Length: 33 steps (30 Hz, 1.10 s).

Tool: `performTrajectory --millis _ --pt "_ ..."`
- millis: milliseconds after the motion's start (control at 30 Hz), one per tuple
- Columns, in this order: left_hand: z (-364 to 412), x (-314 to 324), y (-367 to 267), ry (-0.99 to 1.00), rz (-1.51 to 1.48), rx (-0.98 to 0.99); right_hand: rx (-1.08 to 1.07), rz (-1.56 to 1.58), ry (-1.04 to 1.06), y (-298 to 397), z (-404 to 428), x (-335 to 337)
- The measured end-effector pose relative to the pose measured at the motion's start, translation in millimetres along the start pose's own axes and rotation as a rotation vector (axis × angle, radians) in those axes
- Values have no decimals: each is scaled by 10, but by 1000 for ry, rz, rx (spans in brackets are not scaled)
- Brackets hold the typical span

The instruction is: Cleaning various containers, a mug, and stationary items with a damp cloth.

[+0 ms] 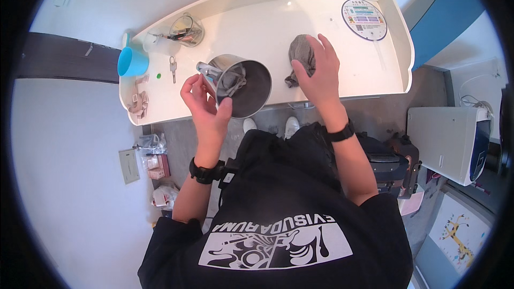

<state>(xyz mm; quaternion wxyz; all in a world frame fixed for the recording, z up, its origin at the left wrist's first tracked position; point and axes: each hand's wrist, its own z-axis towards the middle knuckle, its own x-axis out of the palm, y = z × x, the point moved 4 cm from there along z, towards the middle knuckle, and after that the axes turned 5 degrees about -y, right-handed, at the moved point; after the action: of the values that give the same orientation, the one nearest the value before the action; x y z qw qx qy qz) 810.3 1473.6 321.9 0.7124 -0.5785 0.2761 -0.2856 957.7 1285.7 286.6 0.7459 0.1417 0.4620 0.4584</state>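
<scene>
A metal pot (257, 84) stands on the white tabletop (249, 24) near its front edge, with crumpled clear plastic packaging (231, 81) inside and over its left rim. My left hand (207, 106) is at the pot's left side, fingers curled and thumb by the rim; whether it grips the pot or the packaging, I cannot tell. To the right, my right hand (321, 70) reaches over a crumpled grey cloth (300, 54), thumb and fingers apart. The fingertips lie at the cloth's right side, and no firm grip shows.
Behind the pot, a glass jug (186, 30) holds pens. A blue cup (133, 62), a key (173, 69), a green cap (159, 76) and a beige strap (138, 104) lie left. A round fan (364, 20) lies back right. A raised rim (406, 64) borders the tabletop.
</scene>
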Motion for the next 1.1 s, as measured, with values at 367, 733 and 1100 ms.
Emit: performTrajectory --millis 367,733,1100 --pt "193 21 331 -217 -29 -239 1040 1366 563 616 -323 908" --pt "-2 -222 -9 91 869 1099 1246 2056 856 861 -372 1325" --pt "-39 -759 -10 -259 546 727 1678 1683 800 1282 -649 1705"
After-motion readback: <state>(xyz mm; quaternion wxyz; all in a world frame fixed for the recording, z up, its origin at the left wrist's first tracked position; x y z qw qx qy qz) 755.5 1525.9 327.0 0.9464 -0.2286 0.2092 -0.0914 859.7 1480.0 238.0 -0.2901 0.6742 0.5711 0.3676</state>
